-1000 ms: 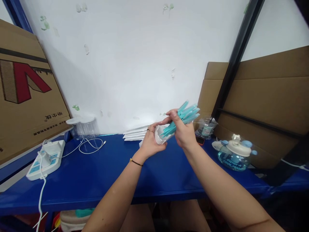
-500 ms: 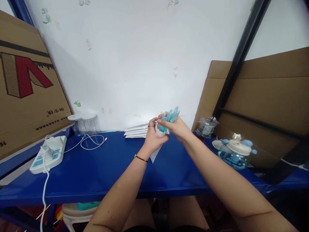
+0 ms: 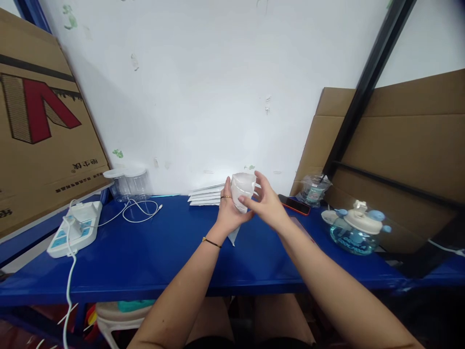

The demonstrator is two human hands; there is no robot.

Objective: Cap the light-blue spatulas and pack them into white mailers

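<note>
In the head view, the person's left hand (image 3: pixel 229 211) is wrapped around the lower left side of a white bag (image 3: pixel 243 186), gripping it, with the thumb pointing right beneath it. The bag is held up above the table (image 3: pixel 174 242), near its middle, its mouth spread wide. A pale pointed end shows below the left hand. The right hand (image 3: pixel 269 202) is at the bag's right side: its thumb lies over the front of the bag, and its fingers are spread and bent at the right edge. Whether those fingers pinch the bag or only touch it cannot be told; what the bag contains cannot be made out either.

A stack of white envelopes (image 3: pixel 206 196) lies behind the left hand, near the wall (image 3: pixel 203 87). To the right, past the right hand, lie a phone (image 3: pixel 296 205), a plastic-wrapped cup (image 3: pixel 314 191) just beside it, and a blue-tinted bottle (image 3: pixel 359 228) with a cream lid. On the left are clear jars (image 3: pixel 136 184) with white lids, a looped white cable (image 3: pixel 140 220) and a white power strip (image 3: pixel 87 232). Cardboard (image 3: pixel 36 169) stands at both sides.
</note>
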